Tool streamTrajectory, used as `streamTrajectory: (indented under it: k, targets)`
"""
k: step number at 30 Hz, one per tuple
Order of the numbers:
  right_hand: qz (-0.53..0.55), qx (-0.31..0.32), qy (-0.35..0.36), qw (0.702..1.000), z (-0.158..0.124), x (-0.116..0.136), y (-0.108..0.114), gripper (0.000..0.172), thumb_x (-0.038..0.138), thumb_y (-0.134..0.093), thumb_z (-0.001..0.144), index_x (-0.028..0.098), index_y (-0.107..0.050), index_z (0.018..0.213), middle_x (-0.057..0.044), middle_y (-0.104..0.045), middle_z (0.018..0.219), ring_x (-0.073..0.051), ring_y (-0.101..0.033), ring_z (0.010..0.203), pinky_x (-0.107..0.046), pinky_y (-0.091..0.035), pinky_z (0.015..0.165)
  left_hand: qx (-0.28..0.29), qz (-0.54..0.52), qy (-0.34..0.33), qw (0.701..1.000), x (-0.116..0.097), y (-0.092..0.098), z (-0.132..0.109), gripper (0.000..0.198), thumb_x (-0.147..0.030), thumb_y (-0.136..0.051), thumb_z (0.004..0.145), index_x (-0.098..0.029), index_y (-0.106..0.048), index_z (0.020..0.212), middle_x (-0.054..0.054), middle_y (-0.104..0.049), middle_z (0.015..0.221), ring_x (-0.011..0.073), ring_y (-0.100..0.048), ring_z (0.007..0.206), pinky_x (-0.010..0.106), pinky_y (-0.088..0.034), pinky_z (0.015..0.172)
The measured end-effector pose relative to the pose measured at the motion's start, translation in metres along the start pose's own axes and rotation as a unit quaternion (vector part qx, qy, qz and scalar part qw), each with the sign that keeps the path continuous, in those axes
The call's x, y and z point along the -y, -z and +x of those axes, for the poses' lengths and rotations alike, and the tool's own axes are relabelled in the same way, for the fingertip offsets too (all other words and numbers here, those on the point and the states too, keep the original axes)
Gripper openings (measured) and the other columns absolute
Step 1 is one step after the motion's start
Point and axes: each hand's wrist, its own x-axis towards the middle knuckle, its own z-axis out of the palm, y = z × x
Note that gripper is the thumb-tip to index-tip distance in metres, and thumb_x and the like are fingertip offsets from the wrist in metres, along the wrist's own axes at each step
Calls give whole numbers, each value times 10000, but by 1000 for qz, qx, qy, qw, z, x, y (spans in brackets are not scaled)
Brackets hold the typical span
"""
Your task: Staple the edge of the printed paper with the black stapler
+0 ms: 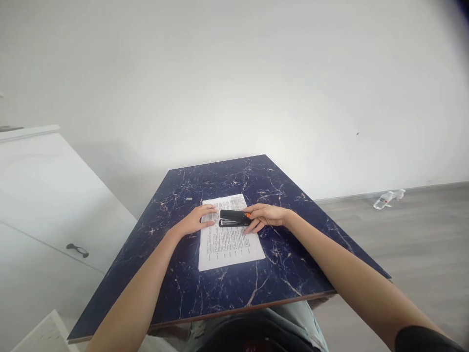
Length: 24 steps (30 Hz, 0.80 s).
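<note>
Printed sheets of paper [230,244] lie stacked on the blue marbled table [234,293], close to its middle. Over them is a black stapler [234,215] with an orange part, lying sideways with its jaws apart and pointing left. My right hand [266,216] grips the stapler's rear end between thumb and fingers. At the left edge of the sheets rests my left hand [198,218], fingers stretched out and apart on the paper, short of the stapler's front end.
A small strip [188,199], perhaps staples, lies on the table left of the paper. A white cabinet [44,195] with a dark handle [77,250] stands at left. Plastic bottles [384,199] lie on the floor at right, by the white wall [256,73].
</note>
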Motion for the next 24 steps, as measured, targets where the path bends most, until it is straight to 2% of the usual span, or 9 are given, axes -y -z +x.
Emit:
streamTrajectory:
  k: [3,8,11,14,16,18,21,22,24]
  targets:
    - [37,0,2,999,1,-1,3,507,221,-633,975,106,-565,1465,-238,-599,1503,-328,-785,1092,-413,-666,934,-11,-17,1,1000,2,-2,1,597,-637,-638,952,-366,-622,1484,73,-464,1660,382,-382,1541,572,-269,1275]
    - [59,-15,-5,998,2,-3,4,484,143,-622,951,77,-586,1430,-241,-663,1419,-333,-780,1094,-421,-649,979,-23,-84,-9,996,3,-1,1,592,-609,-735,890,-365,-676,1426,69,-523,1619,392,-427,1519,569,-284,1278]
    - [59,-16,-4,998,3,-2,4,465,124,-604,948,71,-604,1410,-232,-693,1379,-327,-776,1106,-418,-642,991,-60,-153,-12,986,7,3,-1,578,-621,-701,914,-338,-685,1417,71,-545,1602,385,-424,1530,580,-263,1292]
    - [51,-14,-6,999,4,-1,3,462,117,-592,951,57,-605,1409,-236,-710,1344,-320,-772,1120,-402,-633,1005,-123,-305,-29,944,15,5,-4,576,-656,-524,1007,-301,-668,1437,72,-535,1612,339,-415,1551,547,-257,1308]
    - [40,-17,-9,999,3,-2,2,475,116,-584,953,57,-594,1424,-230,-715,1334,-309,-773,1122,-397,-630,1011,-132,-387,-44,911,21,4,-4,619,-687,-425,1033,-285,-667,1437,74,-531,1616,309,-403,1564,513,-251,1319]
    - [22,-19,-8,1000,3,-3,2,492,122,-578,953,69,-582,1442,-214,-716,1335,-292,-774,1130,-398,-623,1025,-124,-417,-41,900,23,3,-3,674,-731,-381,1025,-272,-686,1413,83,-537,1610,302,-394,1570,494,-245,1324]
    - [-93,-39,22,995,5,-5,-1,468,220,-537,996,92,-592,1443,-179,-765,1209,-261,-808,1021,-381,-658,937,-118,-418,-17,901,20,1,0,707,-774,-397,995,-266,-716,1367,92,-562,1586,309,-393,1570,481,-241,1325]
    - [-172,-60,46,982,6,-5,-2,454,286,-498,1028,97,-614,1424,-158,-787,1099,-244,-817,917,-363,-672,846,-117,-419,-10,900,18,1,0,697,-775,-419,987,-266,-726,1351,91,-573,1577,311,-397,1568,476,-240,1325]
    - [-332,-118,105,930,11,-7,-5,473,430,-493,1046,117,-685,1344,-105,-777,900,-213,-774,741,-317,-634,684,-117,-422,-1,899,12,2,-1,665,-768,-476,971,-265,-746,1313,92,-598,1552,315,-416,1556,470,-242,1322]
